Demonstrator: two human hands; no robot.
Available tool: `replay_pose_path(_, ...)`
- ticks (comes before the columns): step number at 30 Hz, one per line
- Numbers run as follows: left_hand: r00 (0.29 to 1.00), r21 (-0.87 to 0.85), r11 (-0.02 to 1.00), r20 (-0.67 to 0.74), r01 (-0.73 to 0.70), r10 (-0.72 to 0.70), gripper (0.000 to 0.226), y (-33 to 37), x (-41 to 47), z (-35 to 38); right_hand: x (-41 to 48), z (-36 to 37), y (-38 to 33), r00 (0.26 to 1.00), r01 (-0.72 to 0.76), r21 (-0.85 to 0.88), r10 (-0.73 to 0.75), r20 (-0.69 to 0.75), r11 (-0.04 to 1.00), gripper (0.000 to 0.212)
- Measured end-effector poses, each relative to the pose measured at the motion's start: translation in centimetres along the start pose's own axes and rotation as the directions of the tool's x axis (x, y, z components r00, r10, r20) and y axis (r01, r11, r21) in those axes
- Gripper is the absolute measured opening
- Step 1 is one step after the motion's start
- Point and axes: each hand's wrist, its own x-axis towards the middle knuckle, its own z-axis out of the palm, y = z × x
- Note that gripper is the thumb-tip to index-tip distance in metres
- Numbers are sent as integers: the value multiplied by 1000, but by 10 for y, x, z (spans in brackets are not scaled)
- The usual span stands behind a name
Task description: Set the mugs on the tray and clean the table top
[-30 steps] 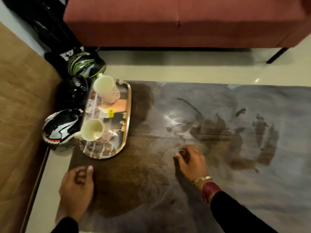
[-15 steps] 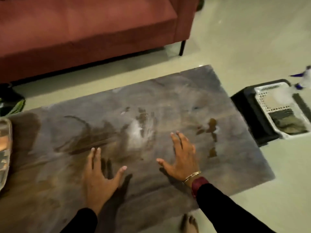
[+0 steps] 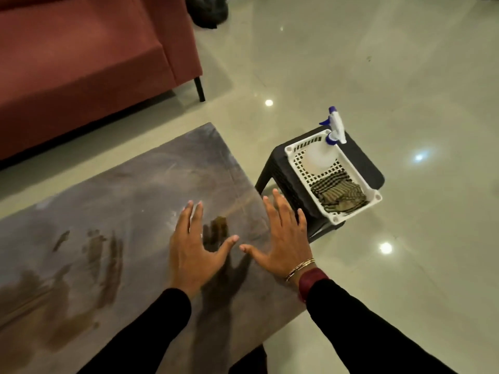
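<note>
The grey-brown table top (image 3: 129, 201) carries dark smears and a small brown spill (image 3: 220, 224) near its right end. My left hand (image 3: 193, 247) hovers over that end with fingers spread and nothing in it. My right hand (image 3: 283, 236) is beside it at the table's right edge, also spread and empty, with bangles on the wrist. Right of the table a white basket (image 3: 375, 197) holds a spray bottle (image 3: 324, 155) with a blue and white head and a folded striped cloth (image 3: 340, 195). The tray and mugs are out of view.
The basket rests on a low black stool (image 3: 359, 160) just off the table's right end. A red sofa (image 3: 81, 55) stands behind the table, with a black leg (image 3: 199, 89). A dark bag (image 3: 206, 9) lies on the glossy tiled floor (image 3: 378, 63).
The view has swung right, so the tray with its two mugs has left the frame. Both hands have moved to the table's right end. The stool and basket are now in full view.
</note>
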Motion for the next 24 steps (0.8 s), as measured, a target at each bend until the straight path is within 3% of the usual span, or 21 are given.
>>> replay_pose_path(8, 978, -139, 974, 76, -181, 193, 111, 111, 95, 68, 34, -21, 119, 973, -216, 65, 220, -64, 974, 92)
replay_pose_path(13, 970, -278, 946, 121, -169, 209, 110, 167, 136, 116, 58, -24, 189, 919, -393, 100, 392, 28, 914, 81)
replay_pose_path(16, 972, -361, 927, 166, -97, 166, 112, 194, 157, 145, 77, -29, 219, 921, -369, 30, 361, 148, 929, 86)
replay_pose_path(19, 968, -386, 922, 221, -26, 120, 119, 219, 183, 172, 96, -29, 238, 927, -253, -85, 267, 263, 964, 91)
replay_pose_path(24, 974, -512, 855, 224, 77, 46, 107, 248, 210, 207, 108, -24, 263, 949, -74, -95, 100, 298, 993, 90)
